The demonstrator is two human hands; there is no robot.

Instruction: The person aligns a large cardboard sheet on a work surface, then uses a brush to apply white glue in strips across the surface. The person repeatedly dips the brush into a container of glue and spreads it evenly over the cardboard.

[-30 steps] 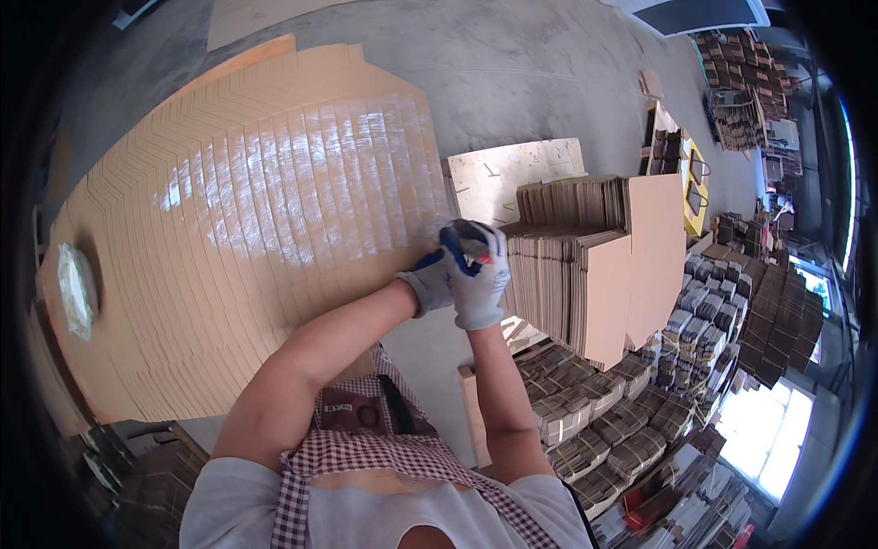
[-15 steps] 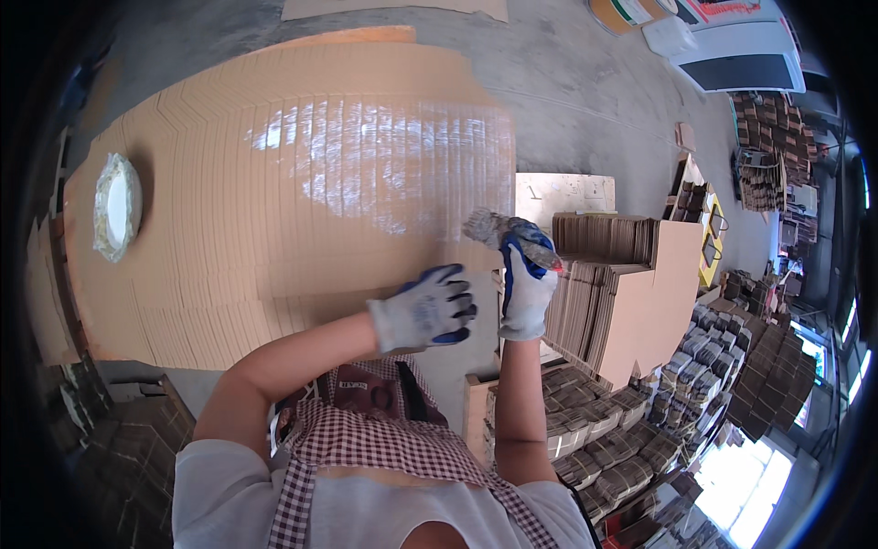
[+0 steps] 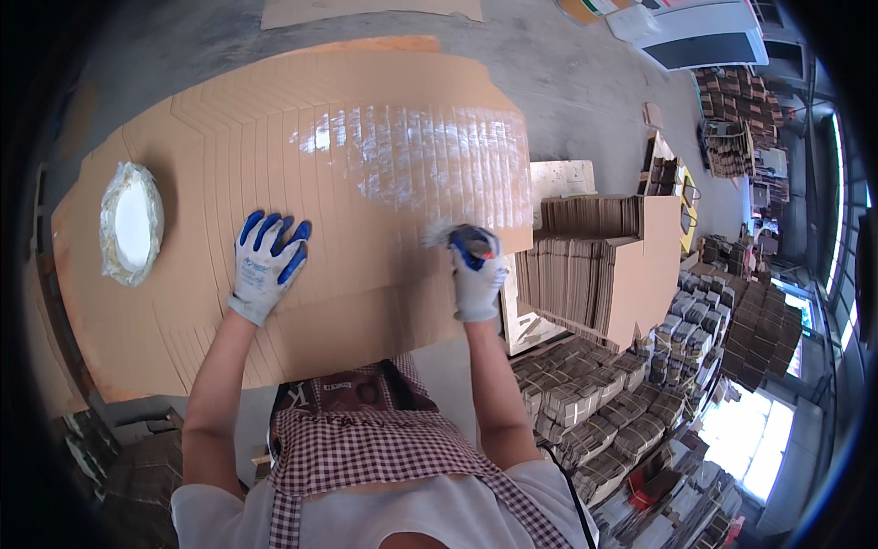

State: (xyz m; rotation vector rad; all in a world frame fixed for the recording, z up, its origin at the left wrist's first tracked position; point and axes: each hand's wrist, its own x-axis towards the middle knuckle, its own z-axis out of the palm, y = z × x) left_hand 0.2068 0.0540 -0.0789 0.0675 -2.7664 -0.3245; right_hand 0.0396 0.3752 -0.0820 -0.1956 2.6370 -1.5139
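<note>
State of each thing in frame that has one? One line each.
left hand: gloved, open, flat on the cardboard sheets
right hand: gloved, closed on a brush
brush: held, bristles at the sheets
cardboard sheets: fanned out flat, overlapping; glossy wet patch across the upper right
white bowl: resting on the sheets at far left, plastic-lined
folded cardboard stack: standing on edge, right of the sheets

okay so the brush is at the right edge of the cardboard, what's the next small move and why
Probably sweep the brush in the right hand leftward across the fanned cardboard sheets. The wet sheen covers only the upper right part, the nearer strips look dry, and the left hand lies flat on the stack, steadying it.
</note>
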